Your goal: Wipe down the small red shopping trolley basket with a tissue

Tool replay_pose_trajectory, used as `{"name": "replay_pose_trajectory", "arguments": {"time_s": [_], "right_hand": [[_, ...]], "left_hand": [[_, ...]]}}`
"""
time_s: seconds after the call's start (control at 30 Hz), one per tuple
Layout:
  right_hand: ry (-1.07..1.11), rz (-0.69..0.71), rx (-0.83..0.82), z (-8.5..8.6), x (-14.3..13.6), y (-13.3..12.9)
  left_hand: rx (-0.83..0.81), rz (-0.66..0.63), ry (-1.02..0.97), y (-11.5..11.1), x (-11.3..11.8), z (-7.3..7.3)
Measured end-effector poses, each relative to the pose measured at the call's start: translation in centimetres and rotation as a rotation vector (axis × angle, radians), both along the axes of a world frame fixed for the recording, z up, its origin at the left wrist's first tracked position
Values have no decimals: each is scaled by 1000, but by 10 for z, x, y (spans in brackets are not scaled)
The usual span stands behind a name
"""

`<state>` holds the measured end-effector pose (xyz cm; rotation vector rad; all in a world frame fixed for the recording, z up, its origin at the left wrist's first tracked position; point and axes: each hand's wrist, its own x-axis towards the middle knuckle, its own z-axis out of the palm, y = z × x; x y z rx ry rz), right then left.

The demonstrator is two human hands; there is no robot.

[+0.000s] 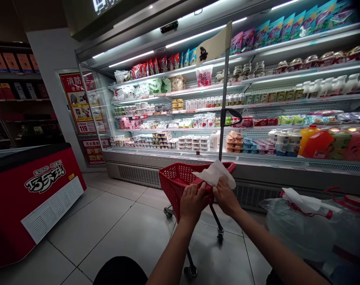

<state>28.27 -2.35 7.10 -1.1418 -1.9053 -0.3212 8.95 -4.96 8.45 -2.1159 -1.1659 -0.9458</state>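
Observation:
A small red shopping cart [172, 188] with a perforated plastic basket stands in front of me on wheeled legs. My left hand [193, 202] is closed around the red edge nearest me. Just right of it, my right hand [226, 198] presses a crumpled white wipe [217, 174] against the same edge, fingers closed; whether it is paper or cloth I cannot tell. The wipe spreads over part of the rim and hides it. From the cart's far right side rises a grey pole [224, 83] carrying a beige flag [214, 47] with a dark bear figure.
A lit open refrigerator [174, 107] full of bottles, cups and pouches runs behind the cart. To the left stands a red freezer chest [43, 198]. Plastic-wrapped water jugs [301, 225] with another white wipe [301, 200] on top sit close on my right. Pale tiles [108, 221] cover the floor.

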Motion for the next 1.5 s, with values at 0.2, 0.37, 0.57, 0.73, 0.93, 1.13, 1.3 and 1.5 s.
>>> {"name": "replay_pose_trajectory", "arguments": {"time_s": [0.2,0.37,0.57,0.73,0.93,1.13,1.3,1.5], "right_hand": [[-56,54,-10,0,-13,-32],[-72,75,-57,-15,16,-43],[38,-41,-85,-21,39,-2],[120,-84,-45,-20,5,2],[-16,-72,12,-9,-24,-50],[-211,-2,-53,6,6,-77],[-66,-39,-51,16,11,-45],[-135,-196,89,5,-5,-23]], "left_hand": [[-67,-15,-19,-5,10,-2],[-151,-243,-115,-9,-6,-3],[-242,-210,-82,6,-28,-10],[-236,-76,-86,12,-4,-17],[-166,-9,-113,8,17,-14],[-211,-130,-35,10,-4,-14],[-260,-118,-48,9,1,-17],[-338,-43,-58,7,11,-20]]}}
